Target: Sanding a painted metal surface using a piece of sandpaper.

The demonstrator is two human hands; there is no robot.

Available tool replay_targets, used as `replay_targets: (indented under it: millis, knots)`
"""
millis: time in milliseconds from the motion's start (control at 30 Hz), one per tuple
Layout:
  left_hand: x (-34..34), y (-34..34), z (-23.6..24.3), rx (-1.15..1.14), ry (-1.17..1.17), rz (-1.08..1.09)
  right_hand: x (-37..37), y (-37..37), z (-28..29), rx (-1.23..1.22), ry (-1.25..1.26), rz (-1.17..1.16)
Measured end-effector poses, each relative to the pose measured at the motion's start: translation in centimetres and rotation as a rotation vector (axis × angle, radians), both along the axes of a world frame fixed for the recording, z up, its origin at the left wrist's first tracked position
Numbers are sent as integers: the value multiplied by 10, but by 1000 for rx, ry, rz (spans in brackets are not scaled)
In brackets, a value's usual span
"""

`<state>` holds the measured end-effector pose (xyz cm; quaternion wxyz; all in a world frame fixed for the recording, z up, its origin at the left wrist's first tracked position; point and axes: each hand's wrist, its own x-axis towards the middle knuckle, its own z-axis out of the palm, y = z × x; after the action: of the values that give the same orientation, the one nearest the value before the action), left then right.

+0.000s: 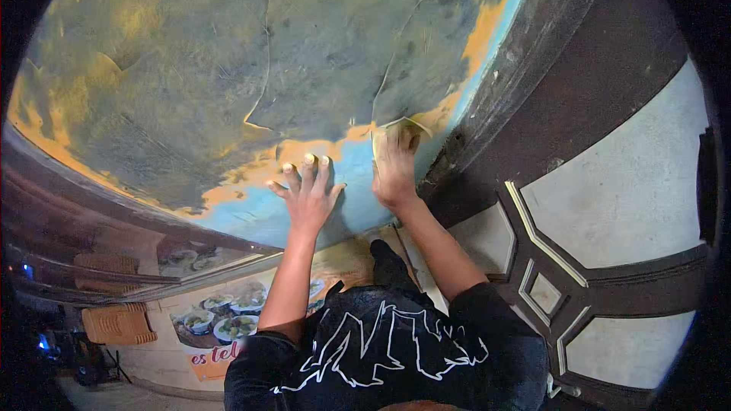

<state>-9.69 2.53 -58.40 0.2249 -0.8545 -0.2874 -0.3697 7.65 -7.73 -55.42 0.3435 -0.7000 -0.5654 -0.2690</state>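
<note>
A large painted surface (190,46) fills the upper view, mottled grey-green with orange patches, a light blue band and wrinkled cracks. My left hand (308,198) lies on its blue and orange lower part, fingers spread, fingertips dusty, holding nothing. Just to its right, my right hand (394,167) presses a folded pale yellow sheet (381,137), like sandpaper, against the surface at the orange edge, fingers over it. The underside of the sheet is hidden.
A dark frame (518,84) borders the painted surface at right, beside dark-brown panelling with pale insets (609,167). Low left are a food-picture banner (205,327), a brown plastic chair (114,323) and dark objects (68,354). My dark-clad foot (384,259) shows below my hands.
</note>
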Motion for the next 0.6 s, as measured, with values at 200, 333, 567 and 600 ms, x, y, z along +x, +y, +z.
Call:
replay_targets:
  millis: [200,333,567,600]
  knots:
    - [3,2,0,18,19,-12,-7,-7,-42,-262,-81,92]
    - [2,4,-3,-31,-44,7,-24,8,14,-36,-2,133]
    - [4,4,-4,-4,-23,-22,-30,4,-30,-200,-8,221]
    - [3,4,-6,-7,-31,-23,-32,7,-17,-155,-23,200]
